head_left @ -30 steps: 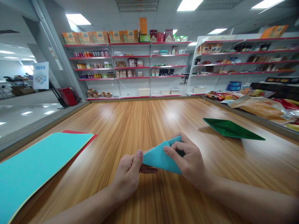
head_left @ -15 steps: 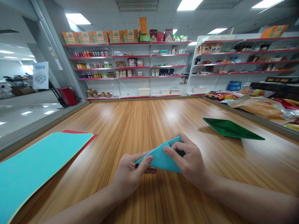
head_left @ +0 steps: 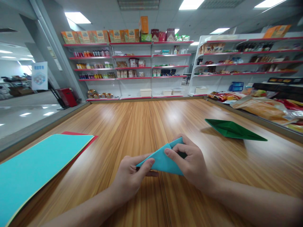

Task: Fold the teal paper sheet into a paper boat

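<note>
A folded piece of light blue paper (head_left: 162, 160) is held just above the wooden table (head_left: 132, 126), near its front middle. My left hand (head_left: 131, 176) pinches the paper's pointed left tip between thumb and fingers. My right hand (head_left: 191, 164) is closed round the paper's right side, thumb on top and fingers curled over the upper edge. Part of the paper is hidden inside my right hand.
A folded green paper boat (head_left: 233, 130) lies on the table to the right. A stack of coloured sheets (head_left: 35, 167), turquoise on top of red, lies at the left. Snack bags (head_left: 262, 107) line the right edge. Shop shelves (head_left: 132, 67) stand behind.
My left thumb has come down from above the paper's left corner and now pinches the tip, which sticks out further left. The right hand has kept its hold.
</note>
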{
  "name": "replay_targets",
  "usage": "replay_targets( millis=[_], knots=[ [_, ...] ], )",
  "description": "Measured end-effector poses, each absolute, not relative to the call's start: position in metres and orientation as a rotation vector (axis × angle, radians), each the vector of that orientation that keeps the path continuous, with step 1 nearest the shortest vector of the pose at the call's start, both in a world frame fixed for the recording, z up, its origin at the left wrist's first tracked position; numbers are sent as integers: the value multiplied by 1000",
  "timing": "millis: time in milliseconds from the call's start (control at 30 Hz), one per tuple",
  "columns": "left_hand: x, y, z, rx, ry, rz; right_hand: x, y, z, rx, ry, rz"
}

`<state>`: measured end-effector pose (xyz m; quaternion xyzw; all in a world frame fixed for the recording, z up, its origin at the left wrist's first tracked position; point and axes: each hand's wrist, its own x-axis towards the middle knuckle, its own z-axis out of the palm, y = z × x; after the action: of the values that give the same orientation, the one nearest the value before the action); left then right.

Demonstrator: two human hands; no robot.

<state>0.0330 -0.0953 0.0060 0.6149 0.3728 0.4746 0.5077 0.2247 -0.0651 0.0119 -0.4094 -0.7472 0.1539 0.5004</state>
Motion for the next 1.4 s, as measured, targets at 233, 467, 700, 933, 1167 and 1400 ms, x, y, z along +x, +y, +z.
replay_targets(
  millis=[233,467,700,933,1167,1400],
  knots=[
    [30,-95,8,1501,920,1114,225,-66,11,-967,-1817,338],
    [30,-93,6,1476,980,1034,222,-70,10,-888,-1860,262],
    [30,-94,4,1505,1012,1061,219,-69,10,-961,-1845,290],
    [30,-93,1,1505,986,1070,219,-68,9,-1000,-1823,322],
    [31,-93,1,1529,1004,1082,219,-68,9,-1005,-1817,326],
    [30,-93,1,1593,983,1093,219,-68,10,-989,-1813,329]
  ],
)
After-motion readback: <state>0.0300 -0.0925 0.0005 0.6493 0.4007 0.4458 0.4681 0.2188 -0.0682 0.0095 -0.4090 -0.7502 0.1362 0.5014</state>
